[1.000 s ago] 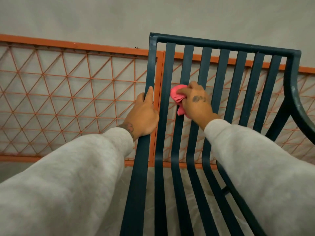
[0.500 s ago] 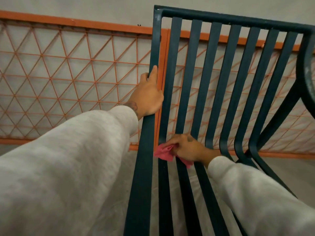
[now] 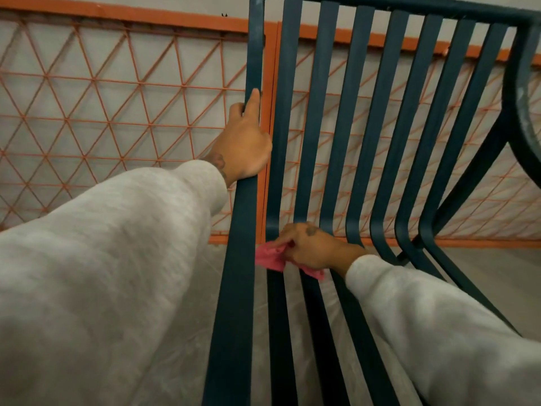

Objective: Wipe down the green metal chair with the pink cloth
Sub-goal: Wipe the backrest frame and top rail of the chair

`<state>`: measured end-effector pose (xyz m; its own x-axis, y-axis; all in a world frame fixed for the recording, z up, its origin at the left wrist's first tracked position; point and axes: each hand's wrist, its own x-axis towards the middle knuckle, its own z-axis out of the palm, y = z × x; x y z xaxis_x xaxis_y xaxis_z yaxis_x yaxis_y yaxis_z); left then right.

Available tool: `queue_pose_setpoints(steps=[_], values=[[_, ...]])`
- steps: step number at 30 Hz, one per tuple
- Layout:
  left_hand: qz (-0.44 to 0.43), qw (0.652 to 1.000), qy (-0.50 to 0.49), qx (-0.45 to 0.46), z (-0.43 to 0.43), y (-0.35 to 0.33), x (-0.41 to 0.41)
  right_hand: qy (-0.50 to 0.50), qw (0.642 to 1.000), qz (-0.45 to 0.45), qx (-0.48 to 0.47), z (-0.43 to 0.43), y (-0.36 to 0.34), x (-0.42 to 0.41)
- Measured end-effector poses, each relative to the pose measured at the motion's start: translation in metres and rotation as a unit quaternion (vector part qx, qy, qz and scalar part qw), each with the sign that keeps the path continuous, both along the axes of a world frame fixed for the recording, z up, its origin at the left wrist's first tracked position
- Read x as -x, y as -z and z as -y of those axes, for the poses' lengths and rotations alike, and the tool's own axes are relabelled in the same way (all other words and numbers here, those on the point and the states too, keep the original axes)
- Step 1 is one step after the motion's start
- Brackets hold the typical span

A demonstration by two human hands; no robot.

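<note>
Down the slats the right hand (image 3: 313,249) has slid with the pink cloth (image 3: 268,256) — from mid-back to the bend above the seat. Its grip is clenched on the cloth, pressing it to the two slats nearest the side rail. Up and to the left of that grip, the left hand (image 3: 244,145) still grasps the side rail of the green chair (image 3: 240,259) — forefinger laid along it.
</note>
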<state>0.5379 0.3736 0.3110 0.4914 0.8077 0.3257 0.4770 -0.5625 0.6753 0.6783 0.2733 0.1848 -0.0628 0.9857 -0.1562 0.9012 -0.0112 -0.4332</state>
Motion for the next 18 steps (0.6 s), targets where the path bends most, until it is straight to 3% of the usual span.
queue_pose_setpoints(steps=[4,12,18], values=[[-0.005,1.0,0.002,-0.001,0.001,0.0,0.001,0.055,0.996,0.053,-0.04,-0.019,0.016,0.007],[-0.002,1.0,0.002,-0.004,0.003,0.0,0.001,-0.052,0.997,0.055,0.02,0.017,0.007,0.007],[-0.004,1.0,0.002,-0.002,0.004,-0.001,0.002,0.077,0.995,0.051,-0.044,-0.022,0.017,0.009]])
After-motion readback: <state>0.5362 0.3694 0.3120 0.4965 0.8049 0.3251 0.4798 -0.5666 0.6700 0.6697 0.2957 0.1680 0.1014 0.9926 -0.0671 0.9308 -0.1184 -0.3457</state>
